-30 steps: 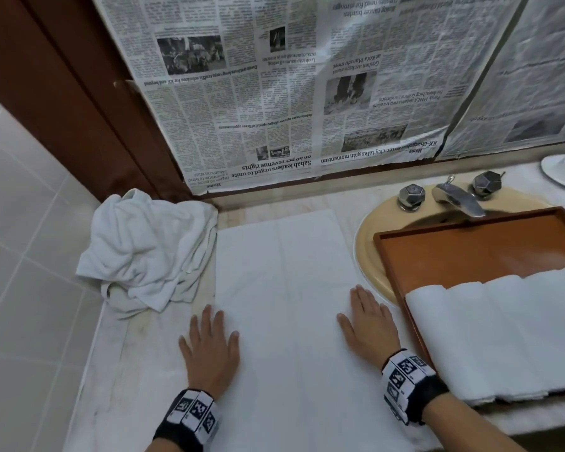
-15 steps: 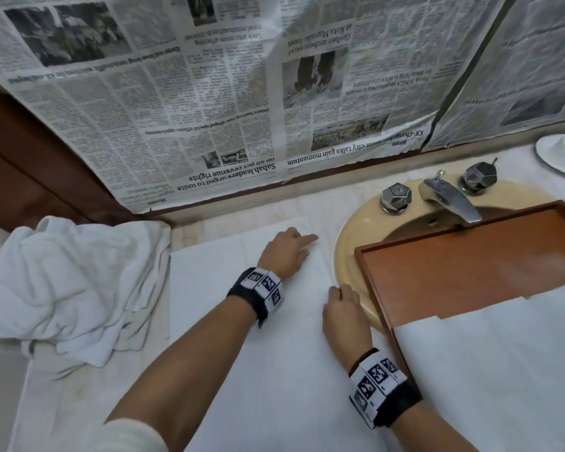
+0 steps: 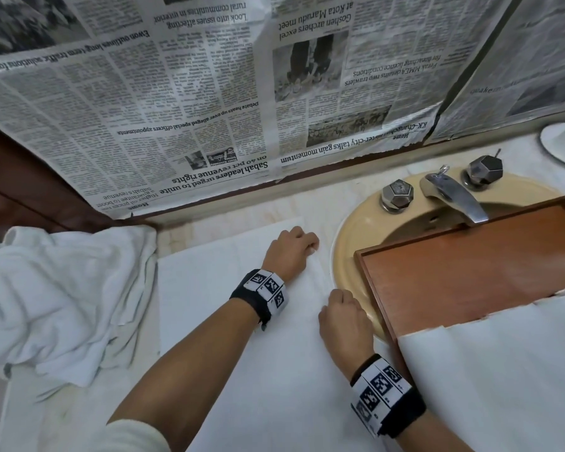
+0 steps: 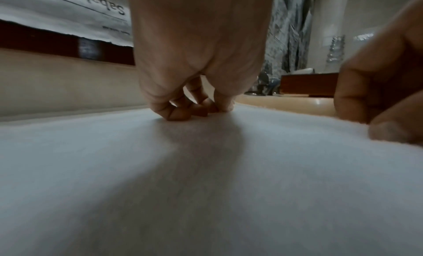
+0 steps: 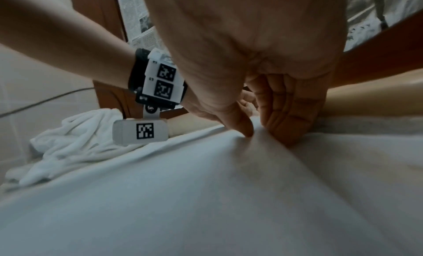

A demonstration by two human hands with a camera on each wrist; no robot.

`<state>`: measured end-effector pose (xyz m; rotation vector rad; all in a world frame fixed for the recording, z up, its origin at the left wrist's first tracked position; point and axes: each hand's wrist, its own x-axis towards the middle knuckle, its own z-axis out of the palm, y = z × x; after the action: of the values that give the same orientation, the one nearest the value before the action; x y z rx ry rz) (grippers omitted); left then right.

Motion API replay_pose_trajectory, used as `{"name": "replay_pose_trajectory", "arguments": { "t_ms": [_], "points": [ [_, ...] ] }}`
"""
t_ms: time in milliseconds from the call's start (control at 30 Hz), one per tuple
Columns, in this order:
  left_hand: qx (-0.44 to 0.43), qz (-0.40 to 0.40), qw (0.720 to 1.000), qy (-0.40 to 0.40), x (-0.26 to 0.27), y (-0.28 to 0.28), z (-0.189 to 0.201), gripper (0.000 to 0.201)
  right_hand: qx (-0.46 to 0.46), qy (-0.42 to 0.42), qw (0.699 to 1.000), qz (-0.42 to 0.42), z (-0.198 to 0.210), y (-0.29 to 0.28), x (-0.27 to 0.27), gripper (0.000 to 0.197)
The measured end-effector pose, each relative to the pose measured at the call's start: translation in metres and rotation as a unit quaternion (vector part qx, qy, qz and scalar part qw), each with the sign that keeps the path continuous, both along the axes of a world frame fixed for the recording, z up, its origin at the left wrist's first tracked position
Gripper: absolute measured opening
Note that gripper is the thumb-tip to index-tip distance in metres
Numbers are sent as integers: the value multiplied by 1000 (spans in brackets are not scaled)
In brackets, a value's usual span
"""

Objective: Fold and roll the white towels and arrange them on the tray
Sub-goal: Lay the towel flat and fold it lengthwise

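While both grip the flat towel (image 3: 229, 321) edge, left hand (image 3: 287, 249) far, right hand (image 3: 341, 324) beside tray (image 3: 366, 275).

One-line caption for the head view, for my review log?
Both hands pinch the right edge of the flat white towel: left hand at the far corner, right hand nearer, beside the wooden tray.

**White cloth, brown wood, beige basin**

The flat towel (image 3: 229, 321) is plain white, as are the crumpled towels (image 3: 56, 295) and the rolled ones (image 3: 503, 370). The tray (image 3: 463, 265) is reddish-brown wood; the sink (image 3: 349, 243) a creamy beige, its faucet (image 3: 450, 194) dull silver. Both wristbands (image 3: 385, 393) are black with white blocks bearing black square codes (checkered, like tiny mazes). The newspaper (image 3: 209, 102) is grey-white with black print.
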<state>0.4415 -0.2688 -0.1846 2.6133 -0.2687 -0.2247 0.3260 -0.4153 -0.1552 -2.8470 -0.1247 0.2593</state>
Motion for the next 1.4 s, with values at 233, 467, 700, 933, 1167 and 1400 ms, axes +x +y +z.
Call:
{"name": "replay_pose_trajectory", "arguments": {
  "t_ms": [233,467,700,933,1167,1400],
  "points": [
    [-143,4,989,-36,-15,24,7,12,191,43,974,-112,0,-8,-5,19],
    [-120,39,991,-42,-25,14,2,12,199,44,971,-126,12,-24,-10,18],
    [-163,56,985,-33,-8,-26,22,14,173,-20,975,-139,28,-35,-9,17],
    [-225,95,965,-93,-49,42,41,9,158,-53,986,-20,67,15,-38,14],
    [-193,179,959,-104,-113,169,53,5,92,30,991,93,83,122,-60,11],
    [-167,260,951,11,-133,207,15,10,64,134,980,135,39,191,-73,8]
  ]
}}
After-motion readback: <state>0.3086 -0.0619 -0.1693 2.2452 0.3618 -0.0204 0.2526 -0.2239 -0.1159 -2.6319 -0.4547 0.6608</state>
